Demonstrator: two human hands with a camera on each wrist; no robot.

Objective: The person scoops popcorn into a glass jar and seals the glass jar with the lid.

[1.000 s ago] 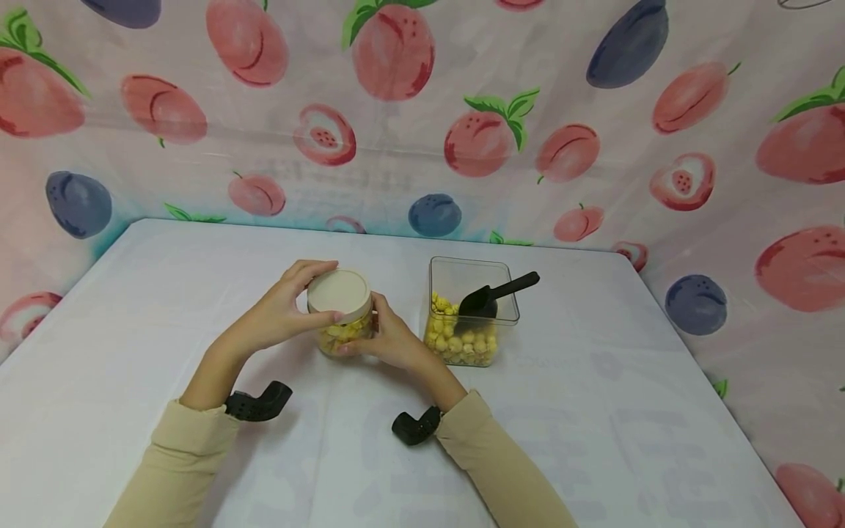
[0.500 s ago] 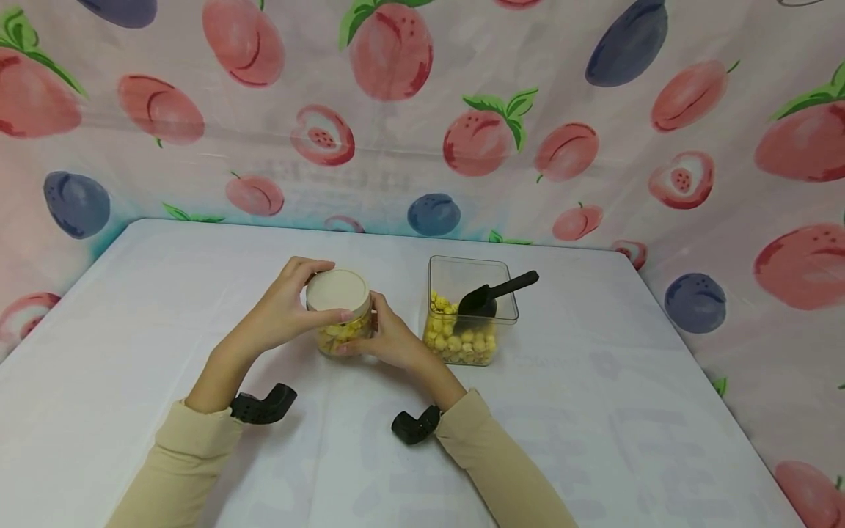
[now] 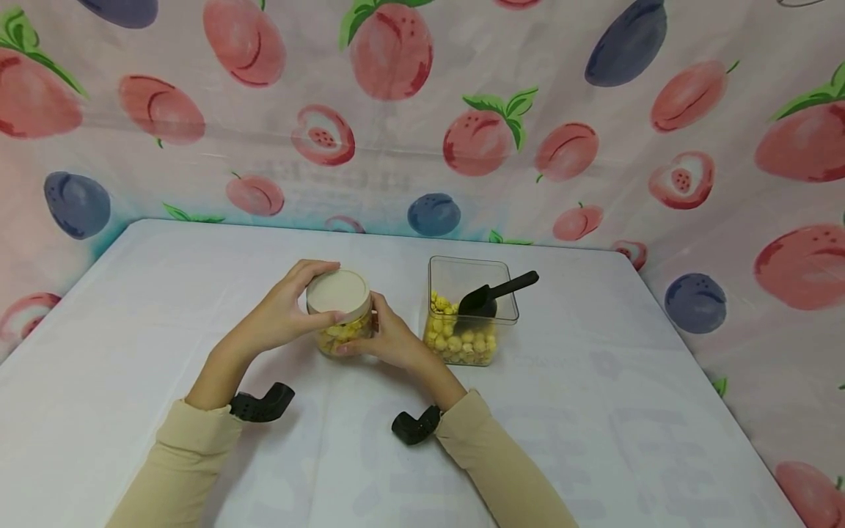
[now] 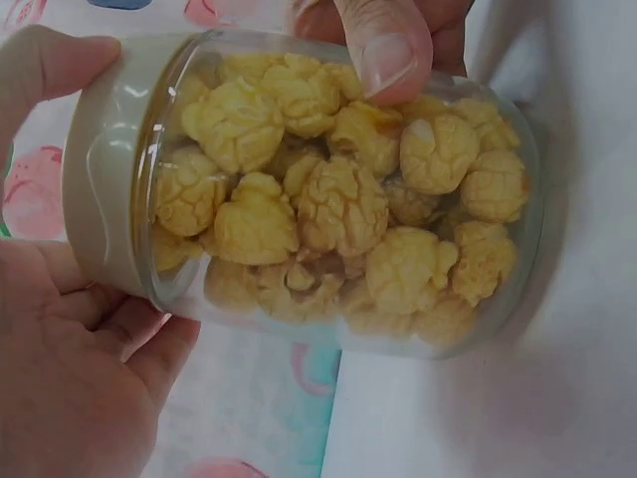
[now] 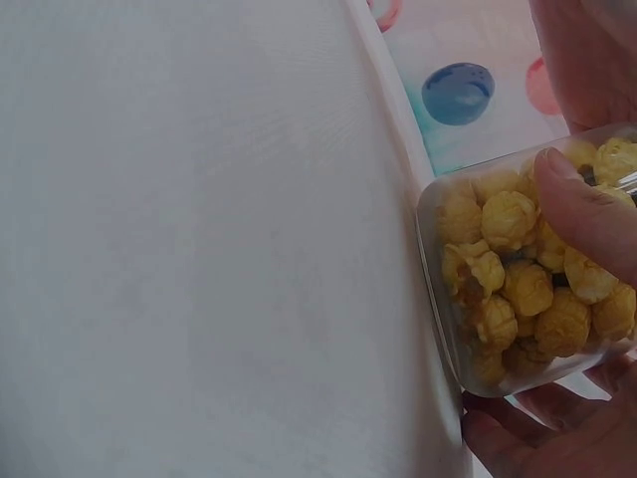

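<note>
A clear jar (image 3: pixel 339 337) of yellow popcorn balls stands upright on the table between both hands, with a cream lid (image 3: pixel 339 291) on its top. My left hand (image 3: pixel 284 312) grips the lid from the left, its thumb across the near side and its fingers round the far side. Lower down, my right hand (image 3: pixel 389 334) holds the glass body from the right; its thumb lies on the front of the jar. The left wrist view shows the popcorn (image 4: pixel 338 209) close up through the glass. Most right-hand fingers are hidden behind the jar in the head view.
To the right of the jar stands a clear open square container (image 3: pixel 472 264) partly filled with popcorn. A black scoop (image 3: pixel 475 304) leans in it, handle sticking out over the right rim. White cloth covers the table (image 3: pixel 594 411); a fruit-print curtain (image 3: pixel 396 132) hangs behind.
My left hand and wrist have shifted slightly about the lid, the thumb sliding right and then back left. The right hand, the jar and the square container stay in place.
</note>
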